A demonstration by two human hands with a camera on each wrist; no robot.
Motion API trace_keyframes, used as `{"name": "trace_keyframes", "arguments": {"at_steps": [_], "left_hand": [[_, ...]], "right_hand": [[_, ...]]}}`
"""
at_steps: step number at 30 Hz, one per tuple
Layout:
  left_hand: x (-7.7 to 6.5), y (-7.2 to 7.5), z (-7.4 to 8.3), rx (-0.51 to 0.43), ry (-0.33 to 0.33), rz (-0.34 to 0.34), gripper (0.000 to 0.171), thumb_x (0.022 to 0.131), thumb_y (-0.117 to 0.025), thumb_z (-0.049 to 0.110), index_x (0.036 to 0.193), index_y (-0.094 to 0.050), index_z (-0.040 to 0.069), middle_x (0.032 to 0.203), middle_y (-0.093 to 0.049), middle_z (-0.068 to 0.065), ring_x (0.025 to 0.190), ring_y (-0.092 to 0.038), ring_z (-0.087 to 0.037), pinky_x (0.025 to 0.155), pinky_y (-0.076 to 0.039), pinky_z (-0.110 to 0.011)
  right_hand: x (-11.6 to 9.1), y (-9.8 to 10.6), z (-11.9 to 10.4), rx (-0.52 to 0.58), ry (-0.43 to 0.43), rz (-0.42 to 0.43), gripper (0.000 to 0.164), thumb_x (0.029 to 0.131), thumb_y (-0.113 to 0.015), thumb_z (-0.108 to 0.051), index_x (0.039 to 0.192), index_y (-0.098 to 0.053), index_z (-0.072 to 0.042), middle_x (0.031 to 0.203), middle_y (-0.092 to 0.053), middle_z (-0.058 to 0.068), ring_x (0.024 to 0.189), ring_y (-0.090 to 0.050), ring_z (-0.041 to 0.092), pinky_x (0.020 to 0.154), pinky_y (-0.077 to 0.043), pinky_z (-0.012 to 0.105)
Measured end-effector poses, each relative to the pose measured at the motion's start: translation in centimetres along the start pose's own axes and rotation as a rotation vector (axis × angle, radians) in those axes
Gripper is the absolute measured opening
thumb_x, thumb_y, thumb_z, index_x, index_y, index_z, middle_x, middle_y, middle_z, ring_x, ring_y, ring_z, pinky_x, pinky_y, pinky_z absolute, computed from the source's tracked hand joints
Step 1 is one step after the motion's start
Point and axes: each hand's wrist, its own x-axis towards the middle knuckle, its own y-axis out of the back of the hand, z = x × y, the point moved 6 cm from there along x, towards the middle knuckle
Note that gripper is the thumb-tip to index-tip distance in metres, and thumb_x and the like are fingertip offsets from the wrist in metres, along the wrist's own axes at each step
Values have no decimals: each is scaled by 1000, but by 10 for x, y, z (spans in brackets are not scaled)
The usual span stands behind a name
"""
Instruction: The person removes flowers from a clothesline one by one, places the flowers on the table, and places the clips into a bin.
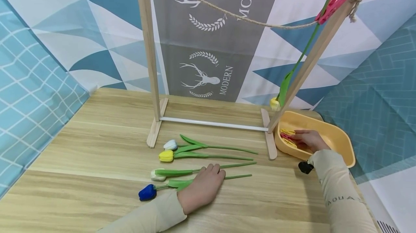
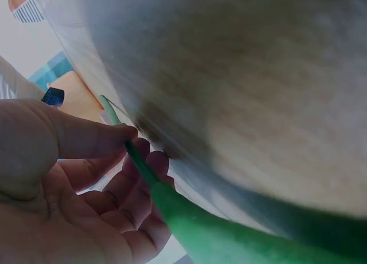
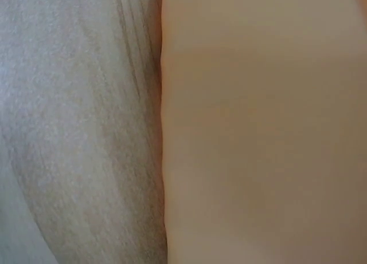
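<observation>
In the head view my left hand (image 1: 203, 188) lies over the stem of the blue tulip (image 1: 147, 192). The left wrist view shows its thumb and fingers pinching a green stem (image 2: 140, 164), with a leaf close to the camera. Its fingertips cover part of the stem of a white tulip (image 1: 158, 174) just beyond. My right hand (image 1: 310, 139) reaches into the orange basin (image 1: 338, 132), fingertips at a pink clothespin (image 1: 285, 136) among yellow clothespins (image 1: 288, 142). Whether it pinches one is hidden; the right wrist view shows mostly the basin's side (image 3: 264, 132).
A wooden frame (image 1: 150, 45) carries a sagging rope (image 1: 227, 12). Near its right post (image 1: 312, 63), pink clothespins (image 1: 331, 7) hold a pale yellow tulip (image 1: 275, 103) head down. A yellow tulip (image 1: 166, 155) and another white tulip (image 1: 170, 145) lie on the wooden table (image 1: 81, 153).
</observation>
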Motion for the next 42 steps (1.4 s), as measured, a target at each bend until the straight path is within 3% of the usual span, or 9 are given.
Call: {"name": "trace_keyframes", "arguments": {"at_steps": [12, 16, 22, 26, 29, 34, 38, 42], "left_hand": [[-1, 10, 0, -7, -4, -6, 19, 83, -58, 2, 99, -58, 12, 84, -49, 0, 71, -39, -12, 58, -26, -23], [-1, 16, -3, -27, -5, 8, 16, 86, -57, 4, 99, -59, 12, 83, -51, 0, 70, -40, -12, 57, -27, -22], [1, 29, -8, -87, -10, 38, 11, 93, -54, 19, 100, -60, 12, 86, -54, 0, 76, -47, -14, 60, -31, -24], [8, 39, -11, -131, -16, 92, 17, 95, -51, 21, 106, -60, 11, 95, -58, -2, 87, -53, -17, 67, -41, -29], [14, 48, -12, -201, -29, 138, 21, 94, -52, 20, 111, -59, 8, 100, -60, -3, 94, -56, -18, 78, -47, -34], [25, 68, -17, -372, -42, 184, 22, 94, -52, 16, 112, -58, 4, 99, -61, -6, 91, -58, -17, 80, -50, -33], [37, 87, -26, -527, 9, 233, 20, 94, -52, 14, 109, -58, 3, 99, -59, -6, 94, -58, -19, 80, -49, -34], [50, 109, -34, -691, 96, 294, 19, 93, -52, 14, 109, -58, 4, 100, -59, -5, 96, -57, -20, 82, -48, -35]], "right_hand": [[-15, 14, -1, 4, 18, 50, 66, 93, -57, -23, 141, -26, 10, 78, -63, -13, 71, -61, 6, 69, -54, 22], [-22, 23, -6, -43, 32, 108, 65, 93, -56, -28, 141, -30, 8, 84, -61, -14, 76, -60, 6, 73, -54, 23], [-37, 36, -23, -121, 114, 181, 65, 95, -50, -37, 141, -32, 5, 112, -60, 4, 83, -59, 2, 80, -53, 27], [-52, 44, -40, -91, 197, 253, 64, 96, -45, -40, 140, -35, 5, 102, -62, -5, 79, -59, -3, 77, -53, 24], [-63, 50, -55, -33, 244, 320, 63, 96, -45, -41, 139, -37, 4, 85, -57, -22, 77, -60, -3, 72, -53, 19], [-85, 55, -85, 51, 318, 401, 50, 93, -50, -43, 129, -49, -9, 83, -57, -23, 77, -60, -3, 67, -51, 14], [-103, 55, -113, 141, 415, 434, 23, 92, -56, -37, 108, -57, -20, 82, -61, -21, 74, -61, -3, 63, -50, 13], [-124, 54, -141, 131, 508, 506, 19, 91, -59, -34, 104, -60, -20, 81, -62, -21, 72, -61, -3, 64, -50, 12]]}}
